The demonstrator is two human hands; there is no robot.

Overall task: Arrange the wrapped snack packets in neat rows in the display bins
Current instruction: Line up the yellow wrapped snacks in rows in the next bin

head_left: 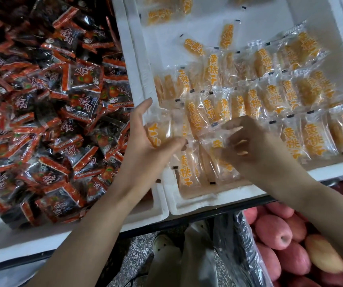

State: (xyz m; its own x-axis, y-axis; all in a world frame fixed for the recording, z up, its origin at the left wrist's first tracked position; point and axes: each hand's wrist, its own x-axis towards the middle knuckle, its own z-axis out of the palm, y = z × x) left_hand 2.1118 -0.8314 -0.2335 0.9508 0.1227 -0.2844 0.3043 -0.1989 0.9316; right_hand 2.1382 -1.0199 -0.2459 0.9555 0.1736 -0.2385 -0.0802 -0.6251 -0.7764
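Mid row-filling: yellow packets (270,98) sit in part-built rows in the white bin (137,59); the left hand (149,141) grips one at its near-left end; the right hand (249,146), blurred, curls over the front row, grip unclear. Next, likely: seat it squarely alongside

Orange characters run all over the clear snack packets (213,67) in the white foam bin (137,65). They read 黄桃干, printed top to bottom down each wrapper. It's sharp on a packet in the near row (292,139), and sharp again on one by the front wall (185,168). A few lie flipped, so the 3 characters run upside down. In the left bin (21,245), the dark red-edged packets (83,79) carry white brush-script characters, too cursive and blurred to read.
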